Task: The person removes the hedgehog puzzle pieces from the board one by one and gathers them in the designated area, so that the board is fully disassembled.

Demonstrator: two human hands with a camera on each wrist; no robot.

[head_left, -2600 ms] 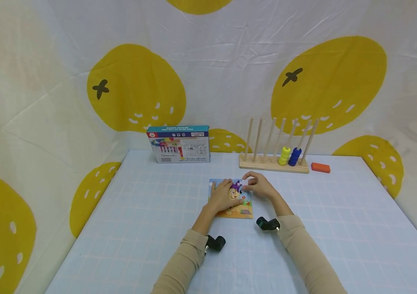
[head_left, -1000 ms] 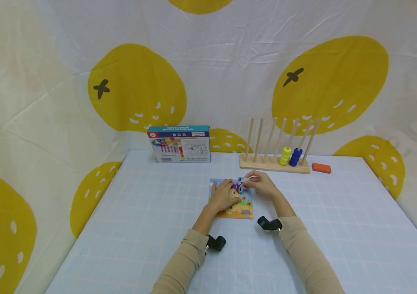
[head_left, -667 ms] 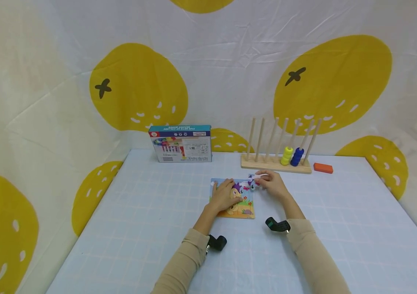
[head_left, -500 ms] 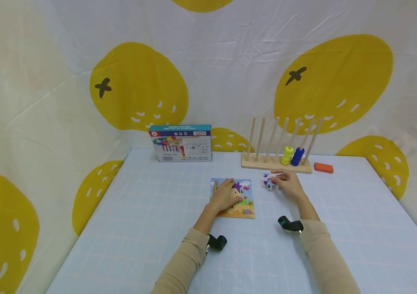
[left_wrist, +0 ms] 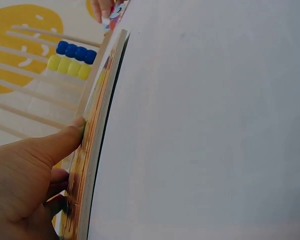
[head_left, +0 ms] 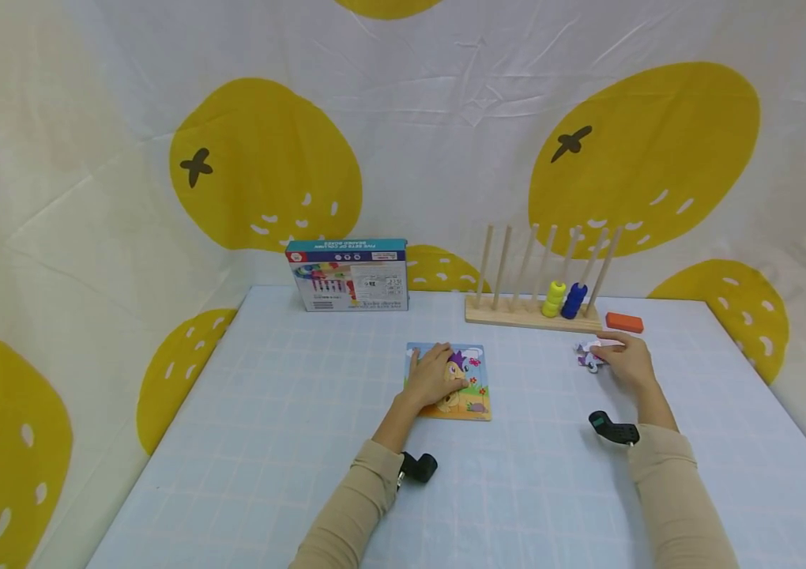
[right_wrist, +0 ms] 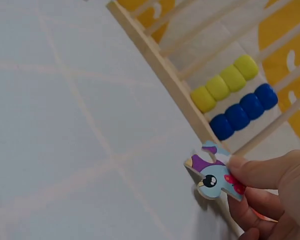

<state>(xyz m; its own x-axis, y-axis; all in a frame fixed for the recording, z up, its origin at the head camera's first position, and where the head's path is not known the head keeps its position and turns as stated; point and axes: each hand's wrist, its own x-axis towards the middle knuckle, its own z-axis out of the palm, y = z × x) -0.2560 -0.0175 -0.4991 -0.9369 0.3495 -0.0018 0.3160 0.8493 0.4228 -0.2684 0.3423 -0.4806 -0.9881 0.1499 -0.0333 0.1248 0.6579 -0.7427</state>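
Observation:
My left hand (head_left: pixel 428 384) rests on a square cartoon jigsaw puzzle (head_left: pixel 477 393) lying flat on the table, its fingers spread over the left part. Seen edge-on in the left wrist view, the puzzle (left_wrist: pixel 92 145) has my thumb lying on its face. Off to the right, my right hand (head_left: pixel 629 363) pinches a jigsaw piece (head_left: pixel 590 359) between thumb and fingers. Close up in the right wrist view, the piece (right_wrist: pixel 217 175) shows purple, light blue, a cartoon eye and a red patch. It is held just above the table; a shadow lies under it.
Behind the right hand stands a wooden bead rack (head_left: pixel 510 314) with upright pegs, bearing yellow beads (head_left: pixel 554 300) and blue beads (head_left: pixel 574 302). An orange block (head_left: pixel 624 322) lies right of it. A cardboard box (head_left: pixel 349 276) stands at the back left, against a patterned curtain.
My right hand has lifted the jigsaw piece off the puzzle's upper right and carried it well to the right. The left hand stays in place on the puzzle.

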